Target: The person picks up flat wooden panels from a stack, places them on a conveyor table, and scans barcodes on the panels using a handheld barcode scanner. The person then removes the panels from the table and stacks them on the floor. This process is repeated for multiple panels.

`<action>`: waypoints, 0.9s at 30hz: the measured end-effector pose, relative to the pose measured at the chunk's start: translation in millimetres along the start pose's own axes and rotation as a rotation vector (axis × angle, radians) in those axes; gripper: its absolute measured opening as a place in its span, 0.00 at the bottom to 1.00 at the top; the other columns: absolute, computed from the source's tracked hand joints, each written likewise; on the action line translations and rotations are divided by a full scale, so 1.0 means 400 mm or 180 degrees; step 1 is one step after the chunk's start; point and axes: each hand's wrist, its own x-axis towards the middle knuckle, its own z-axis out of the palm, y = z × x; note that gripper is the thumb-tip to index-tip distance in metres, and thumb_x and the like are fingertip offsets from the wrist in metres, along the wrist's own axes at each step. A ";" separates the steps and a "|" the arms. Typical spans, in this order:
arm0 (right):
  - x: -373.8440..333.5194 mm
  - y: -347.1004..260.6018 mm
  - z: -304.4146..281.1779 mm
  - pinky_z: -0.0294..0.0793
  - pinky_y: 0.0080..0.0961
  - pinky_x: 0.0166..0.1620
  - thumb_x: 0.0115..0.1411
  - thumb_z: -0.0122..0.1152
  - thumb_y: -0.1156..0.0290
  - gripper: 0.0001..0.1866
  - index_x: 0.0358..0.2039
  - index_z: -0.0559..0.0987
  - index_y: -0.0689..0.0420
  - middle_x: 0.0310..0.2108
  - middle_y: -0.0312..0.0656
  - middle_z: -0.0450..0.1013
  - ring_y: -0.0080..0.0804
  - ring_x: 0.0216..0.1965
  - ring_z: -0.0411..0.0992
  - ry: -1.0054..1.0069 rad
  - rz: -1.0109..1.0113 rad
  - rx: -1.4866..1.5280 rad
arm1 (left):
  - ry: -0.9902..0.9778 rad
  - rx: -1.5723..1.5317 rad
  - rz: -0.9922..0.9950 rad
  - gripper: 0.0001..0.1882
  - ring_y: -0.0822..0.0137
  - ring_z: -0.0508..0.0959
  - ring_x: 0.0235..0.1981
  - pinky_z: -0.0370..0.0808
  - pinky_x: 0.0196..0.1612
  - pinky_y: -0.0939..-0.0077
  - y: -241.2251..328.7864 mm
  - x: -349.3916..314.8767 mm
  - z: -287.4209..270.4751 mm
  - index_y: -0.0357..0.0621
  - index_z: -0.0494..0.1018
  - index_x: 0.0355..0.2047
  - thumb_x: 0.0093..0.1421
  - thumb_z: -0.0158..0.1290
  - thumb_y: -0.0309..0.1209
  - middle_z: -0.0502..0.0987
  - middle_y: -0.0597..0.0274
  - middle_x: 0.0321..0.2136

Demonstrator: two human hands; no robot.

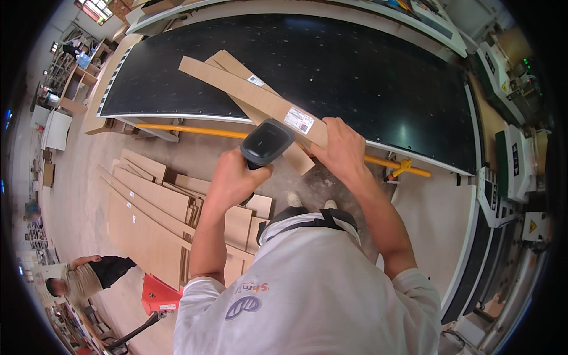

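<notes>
My left hand [235, 180] is wrapped round the handle of a black and grey barcode scanner [267, 142]. The scanner's head is beside a white printed label [299, 119] on a long wood-coloured board [236, 86]. My right hand [342, 148] grips the near right end of this board, fingers hooked over its edge. Below it a second narrow board [228, 62] lies crosswise, with a small label [255, 80] of its own. Both boards reach over the black table; the lower one's near end sticks out past the table's front edge.
A long black table [384, 77] with a yellow rail [195, 129] along its front spans the far side. Stacked boards [151, 216] lie at lower left, near a red pallet jack [158, 294]. Another person [89, 278] stands farther left. Machinery [515, 160] lines the right.
</notes>
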 end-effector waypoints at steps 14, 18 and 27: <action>-0.035 -0.018 0.023 0.73 0.40 0.43 0.45 0.68 0.59 0.27 0.44 0.75 0.60 0.36 0.53 0.77 0.51 0.39 0.76 -0.0482 0.0742 0.0675 | 0.0230 -0.1871 0.0089 0.17 0.76 0.73 0.33 0.71 0.38 0.76 -0.193 0.122 0.101 0.34 0.77 0.38 0.54 0.61 0.35 0.77 0.66 0.30; -0.081 0.030 0.063 0.73 0.40 0.43 0.45 0.69 0.58 0.26 0.42 0.76 0.60 0.36 0.53 0.78 0.51 0.39 0.76 -0.0385 0.1119 0.0935 | 0.0222 -0.1812 -0.0037 0.15 0.76 0.74 0.28 0.72 0.34 0.77 -0.257 0.130 0.155 0.35 0.78 0.35 0.53 0.61 0.35 0.77 0.66 0.24; -0.124 0.151 0.031 0.74 0.40 0.40 0.47 0.70 0.61 0.24 0.42 0.75 0.60 0.35 0.54 0.77 0.51 0.38 0.76 -0.0365 0.1948 0.0477 | -0.0291 -0.1911 -0.0179 0.21 0.74 0.77 0.28 0.75 0.36 0.75 -0.305 0.118 0.173 0.35 0.74 0.45 0.50 0.61 0.29 0.77 0.64 0.30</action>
